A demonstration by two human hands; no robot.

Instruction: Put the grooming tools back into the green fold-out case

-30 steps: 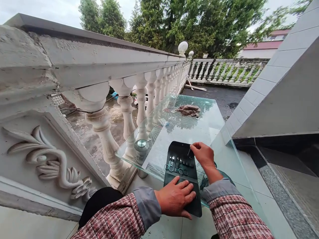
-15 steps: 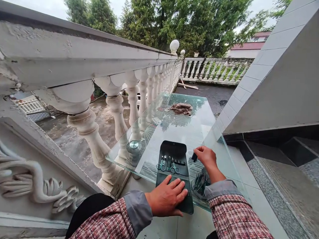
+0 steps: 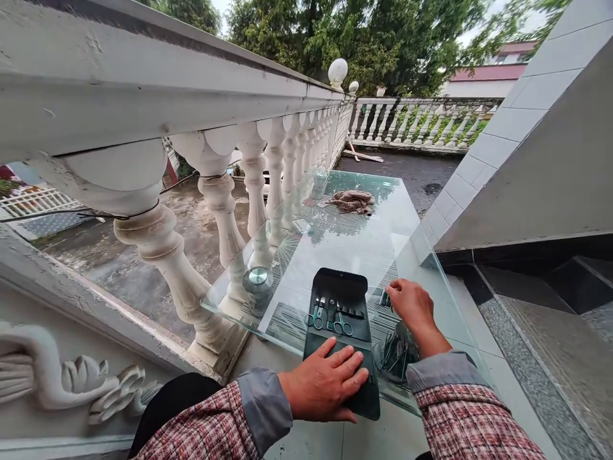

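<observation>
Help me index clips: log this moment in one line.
left hand: flat on open black case; right hand: pinching small dark item; scissors: in case

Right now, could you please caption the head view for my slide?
Left hand flat on an open dark case holding scissors; right hand over the glass table.

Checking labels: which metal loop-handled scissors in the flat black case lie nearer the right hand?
The metal loop-handled scissors midway across the black case; the other pair sits at its left edge, farther from the right hand.
</observation>
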